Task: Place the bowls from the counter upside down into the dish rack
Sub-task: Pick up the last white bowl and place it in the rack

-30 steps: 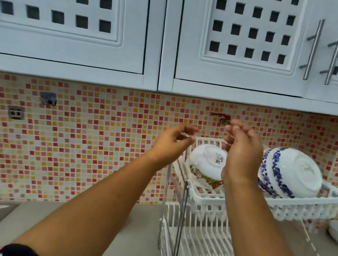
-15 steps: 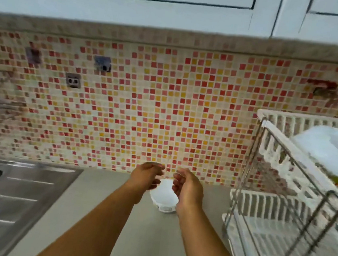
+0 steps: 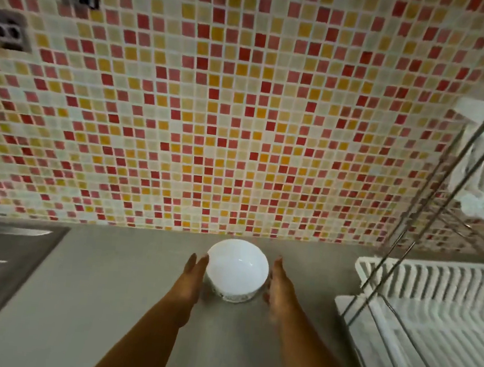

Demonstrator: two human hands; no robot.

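Both hands, a second ago up at the dish rack, have dropped to flank a white bowl upright on the worktop, left hand and right hand with fingers extended, touching or nearly touching its sides, not yet lifting.

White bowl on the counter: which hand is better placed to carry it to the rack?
Right, marginally. Both hands flank the round white ceramic bowl evenly, the left hand at its left side and the right hand at its right, but the white plastic dish rack stands on the right.
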